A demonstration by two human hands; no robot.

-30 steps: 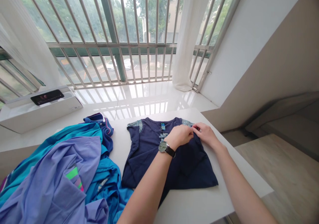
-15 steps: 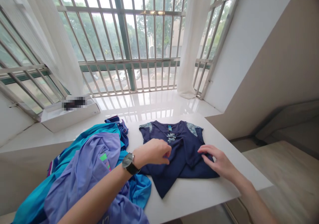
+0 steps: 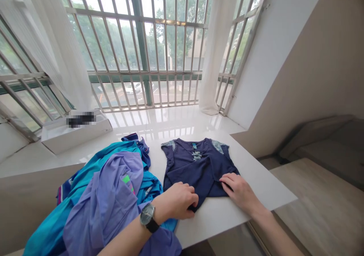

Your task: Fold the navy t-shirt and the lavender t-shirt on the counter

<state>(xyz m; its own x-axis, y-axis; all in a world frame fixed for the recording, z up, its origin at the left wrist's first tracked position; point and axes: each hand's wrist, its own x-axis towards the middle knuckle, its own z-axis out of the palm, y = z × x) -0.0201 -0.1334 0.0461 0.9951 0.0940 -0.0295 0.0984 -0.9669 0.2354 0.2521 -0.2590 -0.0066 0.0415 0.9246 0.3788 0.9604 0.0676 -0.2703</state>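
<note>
Navy T-shirt (image 3: 196,168) lies long axis near-far; your left hand (image 3: 178,201) curls over its near tip, grip unclear; right hand (image 3: 240,191) rests open on its right edge.

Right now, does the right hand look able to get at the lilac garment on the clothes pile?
Probably not directly. The right hand rests on the navy top, while the left hand and left forearm lie between it and the lilac garment. It would likely have to pass over them.

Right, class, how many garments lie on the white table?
3: a navy short-sleeved top flat at right, and a lavender shirt over a teal shirt in the heap at left; more may be hidden there.
</note>
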